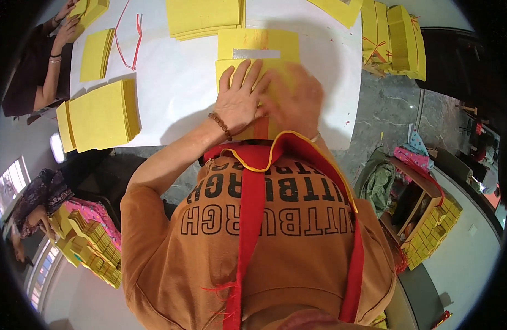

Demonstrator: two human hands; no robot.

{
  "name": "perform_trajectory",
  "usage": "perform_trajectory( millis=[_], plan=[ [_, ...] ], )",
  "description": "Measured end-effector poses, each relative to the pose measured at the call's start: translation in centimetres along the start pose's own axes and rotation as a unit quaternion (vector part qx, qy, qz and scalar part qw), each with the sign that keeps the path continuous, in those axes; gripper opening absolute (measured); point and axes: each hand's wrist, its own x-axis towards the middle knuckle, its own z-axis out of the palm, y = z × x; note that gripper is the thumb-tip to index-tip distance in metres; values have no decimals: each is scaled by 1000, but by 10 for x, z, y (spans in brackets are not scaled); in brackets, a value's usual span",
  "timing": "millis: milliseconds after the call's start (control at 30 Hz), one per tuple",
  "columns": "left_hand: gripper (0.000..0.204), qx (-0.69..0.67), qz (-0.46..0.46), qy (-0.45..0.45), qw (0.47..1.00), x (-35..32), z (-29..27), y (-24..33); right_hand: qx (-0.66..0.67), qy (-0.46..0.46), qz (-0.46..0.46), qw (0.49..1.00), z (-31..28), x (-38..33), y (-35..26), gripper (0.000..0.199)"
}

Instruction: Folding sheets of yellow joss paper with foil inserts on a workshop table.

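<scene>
The right hand (295,99) is smeared by motion blur, so its fingers cannot be told apart, nor whether it grips the yellow sheet (256,69) beneath it; the left hand (240,99) and the red collar (264,157) cover that sheet's lower part. A co-worker (41,66) at the upper left is cut off by the dark rim, with only arms and torso showing. The bundles in the crate (432,231) at right are too small to tell apart, and the yellow stacks (394,36) run out of view at the top.
</scene>
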Motion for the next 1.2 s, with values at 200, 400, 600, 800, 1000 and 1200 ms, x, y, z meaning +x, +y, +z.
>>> perform_trajectory(
  millis=[200,400,600,800,1000,1200],
  plan=[
    [57,-15,4,-17,1000,-6,5,-5,148,-18,-146,978,30,1,-6,62],
    [51,-233,-55,62,969,-5,5,-17,167,-11,-89,982,42,1,-7,65],
    [53,-409,-67,88,906,-22,-27,-34,-20,-38,-135,990,39,6,-12,62],
    [81,-39,14,-79,996,-40,-17,-24,-19,-59,-137,989,39,7,-13,63],
    [77,26,28,-68,997,-38,-25,-20,-41,-87,-41,995,18,2,15,65],
    [63,143,111,-16,983,-26,-20,-4,34,-99,-44,994,12,6,24,61]
  ],
)
